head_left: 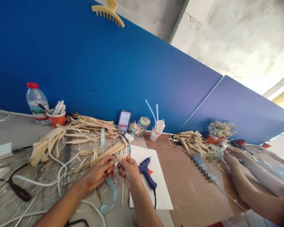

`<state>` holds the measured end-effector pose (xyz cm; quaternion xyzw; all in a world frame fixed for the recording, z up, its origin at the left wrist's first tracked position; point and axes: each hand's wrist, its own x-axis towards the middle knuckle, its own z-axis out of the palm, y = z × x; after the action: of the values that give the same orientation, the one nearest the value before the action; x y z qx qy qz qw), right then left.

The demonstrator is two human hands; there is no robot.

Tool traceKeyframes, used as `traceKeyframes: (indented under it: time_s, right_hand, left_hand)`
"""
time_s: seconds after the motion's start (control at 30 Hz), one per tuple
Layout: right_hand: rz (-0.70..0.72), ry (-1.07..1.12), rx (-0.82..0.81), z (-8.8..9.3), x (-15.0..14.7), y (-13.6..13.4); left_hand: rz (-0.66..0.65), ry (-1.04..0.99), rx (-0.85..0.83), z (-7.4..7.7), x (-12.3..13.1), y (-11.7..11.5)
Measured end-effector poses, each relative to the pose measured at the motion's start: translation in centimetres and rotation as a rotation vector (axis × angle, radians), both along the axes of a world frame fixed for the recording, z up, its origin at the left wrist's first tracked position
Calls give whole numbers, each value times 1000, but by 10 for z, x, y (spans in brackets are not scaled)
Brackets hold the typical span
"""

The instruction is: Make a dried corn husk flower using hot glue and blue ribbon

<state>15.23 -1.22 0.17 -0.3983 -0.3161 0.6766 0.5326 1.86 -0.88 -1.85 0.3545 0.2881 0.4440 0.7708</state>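
Note:
My left hand (102,171) is closed in a pinch on a narrow pale strip of dried husk (117,159). Right beside it, my right hand (130,171) has thumb and fingers pressed together around a thin wooden stick (122,194), whose lower end points down toward me. The fingers hide where strip and stick meet. A light blue ribbon (112,195) curls below my hands. To the right, a blue glue gun (146,173) lies on a white board (159,192). Loose dried husks (106,151) spread behind my hands.
White cables (59,176) wind across the left side. Along the blue partition (85,63) stand a water bottle (38,104), an orange cup (56,118), a phone (124,120), a jar (144,124) and a paper cup (155,134). A co-worker's arms (248,179) reach in at right.

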Motion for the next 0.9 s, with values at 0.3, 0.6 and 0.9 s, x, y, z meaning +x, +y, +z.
traceKeyframes:
  time_s: [0.3, 0.6, 0.9]
  right_hand:
    - [134, 136, -15, 6, 0, -5]
    - [-10, 275, -120, 0, 5, 3]
    - [21, 126, -67, 0, -8, -4]
  left_hand:
    - [150, 25, -12, 5, 2, 1]
    - [214, 47, 7, 6, 4, -1]
    - [211, 52, 4, 8, 4, -1]
